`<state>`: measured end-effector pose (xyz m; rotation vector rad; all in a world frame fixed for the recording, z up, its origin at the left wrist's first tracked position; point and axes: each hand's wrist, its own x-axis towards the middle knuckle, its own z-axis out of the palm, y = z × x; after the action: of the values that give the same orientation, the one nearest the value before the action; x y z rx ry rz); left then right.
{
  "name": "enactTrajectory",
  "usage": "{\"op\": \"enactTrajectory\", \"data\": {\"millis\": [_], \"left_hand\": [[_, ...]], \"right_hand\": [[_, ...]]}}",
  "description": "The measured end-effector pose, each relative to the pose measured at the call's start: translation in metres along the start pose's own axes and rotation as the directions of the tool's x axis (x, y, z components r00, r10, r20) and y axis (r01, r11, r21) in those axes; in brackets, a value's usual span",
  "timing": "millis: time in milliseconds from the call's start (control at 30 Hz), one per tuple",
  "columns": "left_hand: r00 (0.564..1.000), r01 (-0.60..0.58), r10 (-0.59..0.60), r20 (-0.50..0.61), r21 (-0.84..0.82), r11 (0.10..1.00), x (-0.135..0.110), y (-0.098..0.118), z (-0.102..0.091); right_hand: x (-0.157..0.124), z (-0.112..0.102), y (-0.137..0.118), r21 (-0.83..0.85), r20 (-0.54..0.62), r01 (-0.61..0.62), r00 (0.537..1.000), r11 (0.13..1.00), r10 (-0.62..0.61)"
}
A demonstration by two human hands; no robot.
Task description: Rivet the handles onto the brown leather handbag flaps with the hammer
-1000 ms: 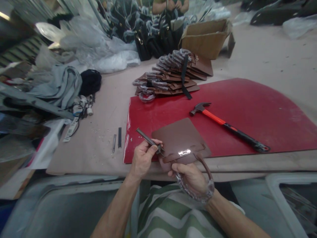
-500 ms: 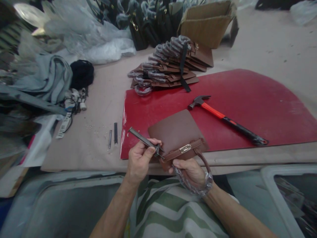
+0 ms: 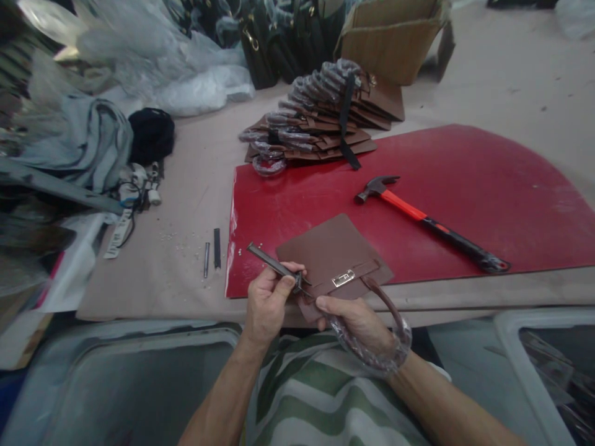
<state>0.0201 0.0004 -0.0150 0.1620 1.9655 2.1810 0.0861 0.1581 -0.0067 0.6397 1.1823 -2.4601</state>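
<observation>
A brown leather bag flap (image 3: 325,251) with a silver clasp (image 3: 343,280) lies on the near edge of the red board (image 3: 465,179). Its plastic-wrapped handle (image 3: 395,334) loops over my right wrist. My right hand (image 3: 353,319) pinches the flap's strap near the clasp. My left hand (image 3: 268,300) is closed on a thin dark metal tool (image 3: 269,263), whose tip touches the strap's left end.
A hammer (image 3: 427,220) with an orange-and-black handle lies on the red board. A stack of brown bag flaps (image 3: 320,121) sits behind it, near a cardboard box (image 3: 390,37). Two small dark punches (image 3: 211,251) lie left of the board. Grey cloth, plastic bags and clutter fill the left.
The flap has shifted slightly and its strap now lies flatter. Both hands stay at the strap with the tool, having barely moved.
</observation>
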Motion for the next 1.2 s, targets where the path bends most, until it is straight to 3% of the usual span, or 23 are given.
{"op": "enactTrajectory", "data": {"millis": [133,333,567,967,1200], "left_hand": [[1.0,0.003,-0.006,-0.021,-0.098,0.995,-0.002,0.001,-0.001],[1.0,0.006,-0.007,-0.002,-0.171,0.985,-0.003,0.014,0.001],[0.999,0.034,-0.037,-0.005,-0.279,0.96,-0.003,0.022,0.007],[0.993,-0.11,0.115,0.034,-0.124,0.986,-0.006,0.019,0.004],[0.994,-0.091,0.095,0.053,-0.08,0.993,-0.003,0.014,-0.001]], "right_hand": [[-0.001,0.001,0.0,0.023,0.084,0.097,0.992,0.995,-0.098],[0.0,0.002,0.001,0.02,0.11,0.162,0.98,0.987,-0.164],[0.001,-0.001,0.002,0.035,0.085,0.154,0.984,0.987,-0.157],[0.005,-0.001,0.006,0.03,0.056,0.148,0.987,0.989,-0.149],[0.008,-0.003,0.011,0.035,0.043,0.136,0.99,0.99,-0.137]]}}
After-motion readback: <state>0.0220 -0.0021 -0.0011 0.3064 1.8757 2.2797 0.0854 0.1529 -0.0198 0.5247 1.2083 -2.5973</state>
